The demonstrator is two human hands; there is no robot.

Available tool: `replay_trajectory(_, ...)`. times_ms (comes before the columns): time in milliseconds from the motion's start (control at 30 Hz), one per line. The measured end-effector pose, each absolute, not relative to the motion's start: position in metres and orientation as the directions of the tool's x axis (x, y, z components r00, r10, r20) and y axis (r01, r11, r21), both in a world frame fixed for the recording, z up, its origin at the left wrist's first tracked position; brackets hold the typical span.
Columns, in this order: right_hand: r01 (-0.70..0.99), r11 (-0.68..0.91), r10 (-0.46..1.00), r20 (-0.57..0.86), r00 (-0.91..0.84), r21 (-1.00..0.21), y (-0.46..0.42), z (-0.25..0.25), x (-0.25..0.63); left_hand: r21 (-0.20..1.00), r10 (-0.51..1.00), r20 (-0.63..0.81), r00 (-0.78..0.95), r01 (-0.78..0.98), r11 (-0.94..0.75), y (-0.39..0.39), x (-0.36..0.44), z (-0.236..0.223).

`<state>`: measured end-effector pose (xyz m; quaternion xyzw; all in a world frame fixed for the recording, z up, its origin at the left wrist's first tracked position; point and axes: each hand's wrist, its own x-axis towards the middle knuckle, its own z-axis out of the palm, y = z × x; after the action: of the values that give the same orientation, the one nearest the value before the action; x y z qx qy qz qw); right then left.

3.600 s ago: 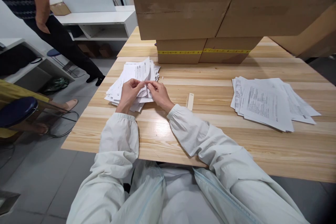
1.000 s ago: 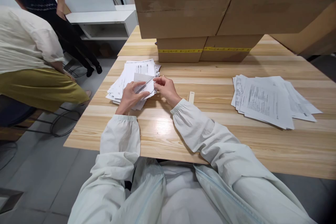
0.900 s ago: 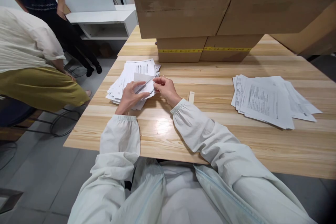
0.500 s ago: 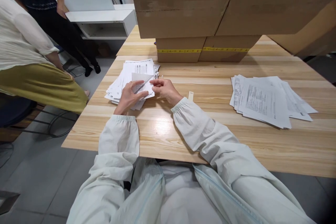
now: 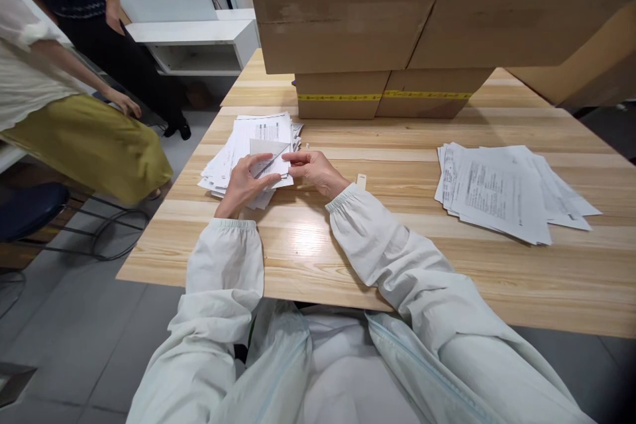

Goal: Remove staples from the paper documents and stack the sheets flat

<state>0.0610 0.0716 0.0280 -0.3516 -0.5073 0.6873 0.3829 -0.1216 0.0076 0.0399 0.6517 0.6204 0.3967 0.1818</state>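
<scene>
A stack of printed paper sheets (image 5: pixel 265 127) lies untidily on the left part of the table. One sheet of paper (image 5: pixel 268 145) on top is bent up at its lower part, its plain back showing. My left hand (image 5: pixel 243 182) is on this sheet, the bent part between its thumb and fingers. At the right edge of the stack, my right hand (image 5: pixel 318 172) pinches the paper's edge between thumb and fingertips. Exactly how many sheets the fingers hold cannot be seen. A small pale flat strip (image 5: pixel 361 181) with a hole lies beside my right wrist.
A second pile of printed sheets (image 5: pixel 501 195) lies on the right of the wooden table (image 5: pixel 308 271). Stacked cardboard boxes (image 5: pixel 348 13) fill the back. Two people stand at the left, near a blue stool (image 5: pixel 34 212) and a white shelf unit (image 5: pixel 193 30).
My hands and the bent sheet stay almost in place; my right hand shifts very slightly. At the left, the person in the olive garment has moved, an arm now swinging forward.
</scene>
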Motion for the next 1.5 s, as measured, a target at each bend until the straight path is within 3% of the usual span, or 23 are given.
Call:
replay_trajectory(300,-0.190,-0.137,0.916,-0.052,-0.398,-0.972,0.066,0.021,0.052,0.708,0.937,0.341,-0.072,0.675,-0.205,0.011,-0.124,0.035)
replay_trajectory(500,-0.201,-0.083,0.956,-0.021,-0.291,-0.976,0.068,0.013,0.046,0.787,0.908,0.339,-0.245,0.603,-0.131,0.013,-0.118,0.031)
replay_trajectory(667,-0.066,0.042,0.985,0.052,-0.163,-0.997,0.067,0.008,0.045,0.834,0.875,0.351,-0.334,0.536,-0.130,0.016,-0.119,0.028)
replay_trajectory(800,0.051,0.180,0.972,0.169,-0.164,-0.982,0.065,0.011,0.046,0.784,0.755,0.488,-0.438,0.601,-0.158,0.018,-0.119,0.023)
replay_trajectory(900,-0.132,0.019,0.972,0.049,-0.231,-0.991,0.067,0.029,0.050,0.615,0.570,0.707,-0.419,0.763,-0.201,0.008,-0.108,0.026)
replay_trajectory(1000,-0.289,-0.256,0.886,-0.105,-0.451,-0.922,0.066,0.058,0.069,0.471,0.593,0.782,-0.190,0.804,-0.363,-0.019,-0.083,0.035)
replay_trajectory(1067,-0.299,-0.312,0.828,-0.104,-0.550,-0.902,0.056,0.074,0.088,0.552,0.696,0.708,-0.118,0.706,-0.443,-0.045,-0.062,0.040)
replay_trajectory(1167,-0.271,-0.287,0.810,-0.081,-0.581,-0.919,0.026,0.080,0.124,0.825,0.902,0.431,-0.037,0.421,-0.377,-0.085,-0.030,0.043)
replay_trajectory(1233,-0.224,-0.250,0.846,-0.101,-0.523,-0.942,0.004,0.071,0.151,0.939,0.963,0.256,0.083,0.215,-0.268,-0.108,-0.011,0.043)
replay_trajectory(1300,-0.177,-0.209,0.910,-0.125,-0.395,-0.962,-0.015,0.058,0.178,0.975,0.955,0.166,0.245,0.103,-0.196,-0.125,0.005,0.045)
replay_trajectory(1400,-0.181,-0.193,0.965,-0.153,-0.213,-0.964,-0.031,0.040,0.219,0.964,0.926,0.239,0.291,0.046,-0.263,-0.136,0.018,0.053)
replay_trajectory(1500,-0.256,-0.184,0.981,-0.159,-0.115,-0.949,-0.037,0.030,0.252,0.931,0.930,0.365,-0.045,-0.003,-0.365,-0.121,0.022,0.064)
